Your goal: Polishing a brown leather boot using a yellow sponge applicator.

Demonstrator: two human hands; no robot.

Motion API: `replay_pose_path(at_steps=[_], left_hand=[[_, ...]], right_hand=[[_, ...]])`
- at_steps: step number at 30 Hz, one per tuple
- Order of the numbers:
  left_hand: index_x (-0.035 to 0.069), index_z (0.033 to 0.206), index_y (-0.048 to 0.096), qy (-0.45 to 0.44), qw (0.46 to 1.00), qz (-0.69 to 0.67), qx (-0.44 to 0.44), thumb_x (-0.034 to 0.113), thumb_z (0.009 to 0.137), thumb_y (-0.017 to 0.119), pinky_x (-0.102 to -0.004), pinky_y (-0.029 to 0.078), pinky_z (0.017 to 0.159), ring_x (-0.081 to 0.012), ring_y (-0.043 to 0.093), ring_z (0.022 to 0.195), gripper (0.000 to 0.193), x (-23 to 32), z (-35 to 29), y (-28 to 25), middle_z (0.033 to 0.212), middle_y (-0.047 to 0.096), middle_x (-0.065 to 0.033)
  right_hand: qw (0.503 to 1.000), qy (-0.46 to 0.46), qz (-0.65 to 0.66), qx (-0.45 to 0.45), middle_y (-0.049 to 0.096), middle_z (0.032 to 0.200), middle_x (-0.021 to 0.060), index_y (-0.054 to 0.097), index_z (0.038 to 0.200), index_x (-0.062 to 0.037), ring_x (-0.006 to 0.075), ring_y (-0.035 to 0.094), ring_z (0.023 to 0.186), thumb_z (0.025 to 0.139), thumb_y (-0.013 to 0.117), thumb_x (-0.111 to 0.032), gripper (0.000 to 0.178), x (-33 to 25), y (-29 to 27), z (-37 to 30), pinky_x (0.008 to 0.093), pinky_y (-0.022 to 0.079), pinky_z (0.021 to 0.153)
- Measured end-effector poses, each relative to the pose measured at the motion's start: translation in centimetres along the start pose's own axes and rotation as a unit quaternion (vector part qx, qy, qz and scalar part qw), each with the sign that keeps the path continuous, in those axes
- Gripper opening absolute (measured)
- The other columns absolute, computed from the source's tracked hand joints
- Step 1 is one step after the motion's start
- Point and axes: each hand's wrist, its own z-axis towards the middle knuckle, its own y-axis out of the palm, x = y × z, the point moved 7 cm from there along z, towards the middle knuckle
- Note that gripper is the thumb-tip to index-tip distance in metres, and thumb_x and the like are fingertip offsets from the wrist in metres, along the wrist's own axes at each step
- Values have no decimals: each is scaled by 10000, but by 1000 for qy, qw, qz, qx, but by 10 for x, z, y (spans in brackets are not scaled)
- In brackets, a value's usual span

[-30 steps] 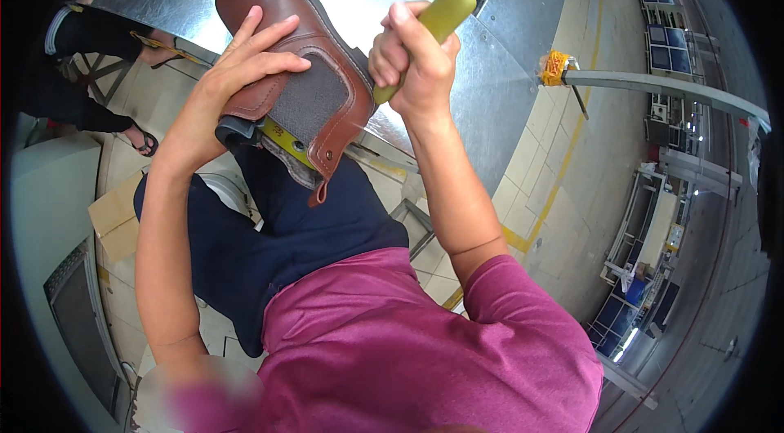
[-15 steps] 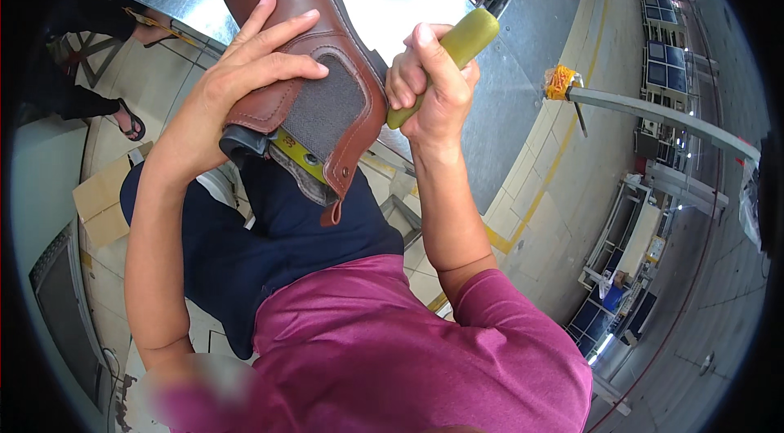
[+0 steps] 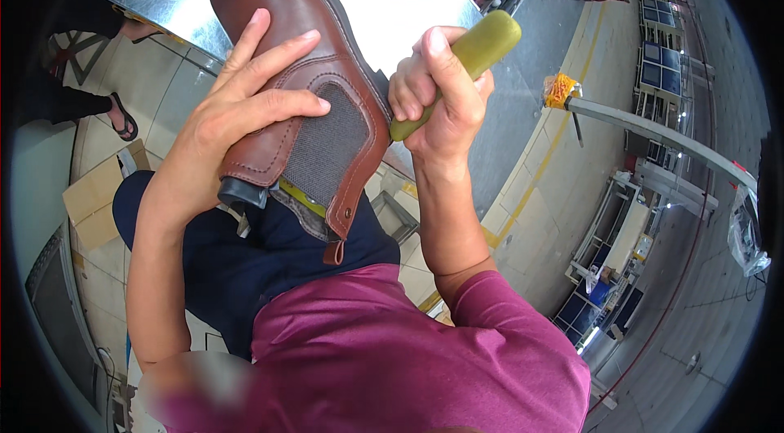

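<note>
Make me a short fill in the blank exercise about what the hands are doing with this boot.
1. The left hand grips a ____ leather boot.
2. The right hand is closed around a tool handle coloured ____.
3. The boot's elastic side panel is ____.
4. The person's shirt is ____.

Missing words: brown; yellow-green; grey; magenta

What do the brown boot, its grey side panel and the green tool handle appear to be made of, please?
The brown boot looks like smooth leather with a soft sheen and stitched seams. Its grey side panel seems to be ribbed elastic fabric, matte and finely textured. The green tool handle, gripped in the right hand, is probably matte plastic or rubber; the look leaves that open. The left hand steadies the boot.
</note>
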Motion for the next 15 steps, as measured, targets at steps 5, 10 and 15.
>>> replay_pose_path(at_steps=[5,10,15], left_hand=[[181,1158,792,-4,1000,-5,5,17,850,662,-537,351,1251,-373,247,1600,372,-1,-3,-4,1588,533,-48],[172,1160,786,-2,1000,-14,-5,-45,804,667,-532,333,1261,-382,239,1601,434,-3,-1,-1,1598,522,-50],[135,1159,793,-16,999,-34,-37,145,943,621,-511,252,1281,-373,157,1627,277,-3,-2,-3,1634,475,-100]], right_hand=[[998,-21,-51,-29,423,565,-11,597,1013,-22,99,384,407,1015,665,-174,167,-2,14,0,272,341,397],[998,-12,-55,-16,421,571,-18,598,1023,-40,93,382,414,990,700,-156,158,-3,16,5,263,322,413],[998,-1,-61,-8,427,579,-24,598,1009,-38,85,382,423,977,723,-157,176,-1,23,8,261,310,416]])
